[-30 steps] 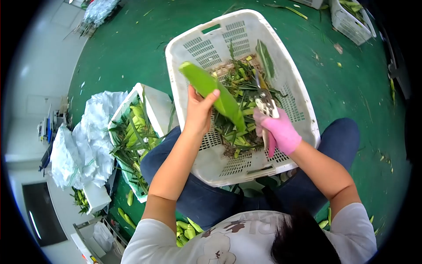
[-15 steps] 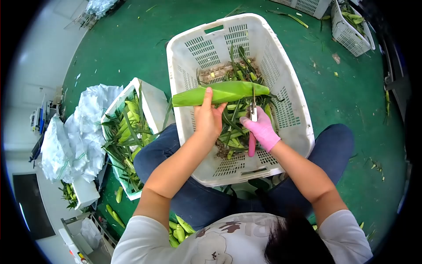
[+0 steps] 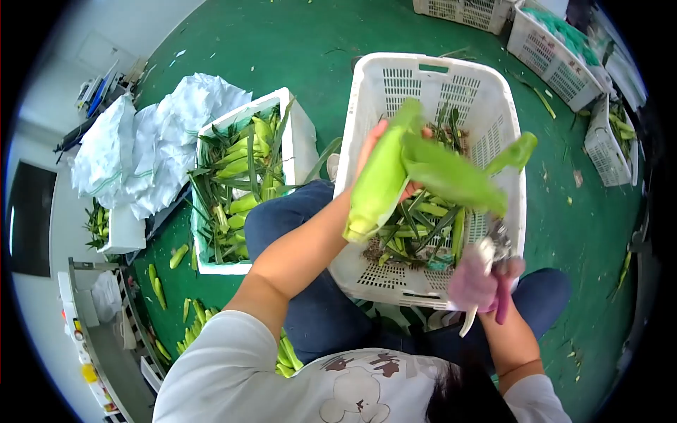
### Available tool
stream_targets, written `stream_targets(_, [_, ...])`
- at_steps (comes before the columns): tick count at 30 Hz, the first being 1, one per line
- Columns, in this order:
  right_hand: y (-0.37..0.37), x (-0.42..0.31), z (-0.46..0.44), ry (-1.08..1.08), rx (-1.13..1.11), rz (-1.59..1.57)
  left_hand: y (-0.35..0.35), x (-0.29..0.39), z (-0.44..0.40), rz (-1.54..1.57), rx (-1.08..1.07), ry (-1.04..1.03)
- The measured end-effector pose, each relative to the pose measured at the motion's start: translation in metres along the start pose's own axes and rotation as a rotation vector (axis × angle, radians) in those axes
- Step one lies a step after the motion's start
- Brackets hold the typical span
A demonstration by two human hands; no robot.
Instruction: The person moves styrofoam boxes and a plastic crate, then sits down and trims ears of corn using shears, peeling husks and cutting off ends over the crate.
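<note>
My left hand [image 3: 369,146] is wrapped round an ear of corn [image 3: 377,180] in its green husk, tilted over the white crate. A broad husk leaf [image 3: 451,173] stretches from the ear toward the right, blurred by motion; whether it is still attached I cannot tell. In a pink glove, my right hand [image 3: 471,282] grips pruning shears [image 3: 503,299] with one white and one pink handle. Their blades lie close to the leaf's right end; the blur hides whether they pinch it.
Between my knees stands the white crate [image 3: 518,233], with husk scraps [image 3: 430,218] inside. To the left, a white foam box [image 3: 300,144] holds husked-in corn ears [image 3: 243,158]. More ears [image 3: 156,285] lie on the green floor. Other crates [image 3: 557,67] stand at the upper right.
The ear has turned from level to steeply tilted, and a husk leaf now swings out to the right. My right hand with the shears has moved down and right. The view has shifted left.
</note>
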State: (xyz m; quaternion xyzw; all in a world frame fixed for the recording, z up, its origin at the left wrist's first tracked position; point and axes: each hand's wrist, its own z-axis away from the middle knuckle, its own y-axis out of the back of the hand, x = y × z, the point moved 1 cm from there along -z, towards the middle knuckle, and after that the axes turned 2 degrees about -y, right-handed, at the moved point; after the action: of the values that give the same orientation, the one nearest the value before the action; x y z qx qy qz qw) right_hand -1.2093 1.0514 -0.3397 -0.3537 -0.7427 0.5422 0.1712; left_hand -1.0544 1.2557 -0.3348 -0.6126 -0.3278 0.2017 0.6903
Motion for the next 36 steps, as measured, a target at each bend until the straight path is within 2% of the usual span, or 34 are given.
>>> stream_targets(1, [-0.011, -0.010, -0.005, 0.101, 0.102, 0.025, -0.021, 0.001, 0.006, -0.022, 0.029, -0.083])
stream_targets(2, [-0.019, -0.013, -0.006, 0.251, 0.399, 0.082, -0.032, -0.001, 0.011, -0.045, 0.060, -0.157])
stream_targets(3, [-0.017, -0.021, -0.012, 0.280, 0.620, 0.094, -0.015, 0.002, 0.008, 0.008, 0.050, -0.114])
stream_targets(4, [0.018, -0.029, -0.006, 0.291, 0.669, 0.101, -0.013, 0.003, 0.007, 0.017, 0.057, -0.100])
stream_targets(6, [0.067, -0.028, 0.010, 0.283, 1.104, 0.213, 0.004, -0.007, 0.000, -0.075, 0.179, -0.017])
stream_targets(8, [0.120, -0.024, 0.034, 0.441, 1.434, -0.245, 0.002, -0.018, 0.000, -0.142, 0.161, 0.015])
stream_targets(9, [0.116, -0.020, 0.034, 0.451, 1.534, -0.205, -0.003, -0.020, -0.001, -0.112, 0.176, 0.000])
stream_targets(10, [0.120, -0.018, 0.042, 0.273, 1.494, -0.076, -0.004, -0.019, 0.000, -0.129, 0.194, -0.008])
stream_targets(12, [0.093, -0.010, 0.031, 0.124, 1.424, -0.046, 0.016, -0.007, -0.002, -0.151, 0.134, 0.089])
stream_targets(14, [0.074, -0.004, 0.023, 0.024, 1.221, 0.051, 0.011, -0.010, -0.002, -0.534, 0.186, -0.029])
stream_targets(16, [0.037, -0.006, 0.007, 0.161, 1.057, 0.233, 0.007, -0.013, 0.000, -0.940, 0.169, -0.163])
stream_targets(18, [0.004, -0.019, 0.000, 0.330, 0.954, 0.711, -0.001, -0.025, 0.002, -1.415, 0.081, -0.312])
stream_targets(19, [-0.013, -0.023, -0.009, 0.354, 1.084, 0.903, -0.011, -0.029, -0.001, -1.740, -0.093, -0.448])
stream_targets(20, [-0.032, -0.026, -0.012, 0.354, 1.134, 0.962, -0.015, -0.035, -0.002, -1.802, -0.136, -0.455])
stream_targets(22, [-0.047, -0.021, -0.012, 0.401, 1.105, 0.869, -0.014, -0.047, 0.001, -1.945, -0.123, -0.534])
stream_targets(25, [-0.043, -0.011, -0.009, 0.338, 1.112, 0.840, -0.009, -0.061, 0.002, -2.036, -0.180, -0.634])
stream_targets(28, [-0.032, -0.008, -0.010, 0.392, 1.082, 0.806, -0.004, -0.079, 0.007, -2.083, -0.062, -0.748])
stream_targets(31, [-0.026, -0.009, -0.004, 0.361, 1.105, 0.794, 0.003, -0.084, 0.011, -2.134, -0.027, -0.672])
stream_targets(32, [-0.023, -0.009, -0.004, 0.431, 1.071, 0.756, 0.004, -0.085, 0.011, -2.141, -0.022, -0.637])
stream_targets(35, [-0.010, -0.012, -0.001, 0.608, 0.969, 0.658, 0.017, -0.100, 0.007, -1.448, -0.061, -0.318])
stream_targets(36, [-0.009, -0.012, 0.000, 0.625, 1.019, 0.681, 0.017, -0.098, 0.007, -1.524, -0.041, -0.378])
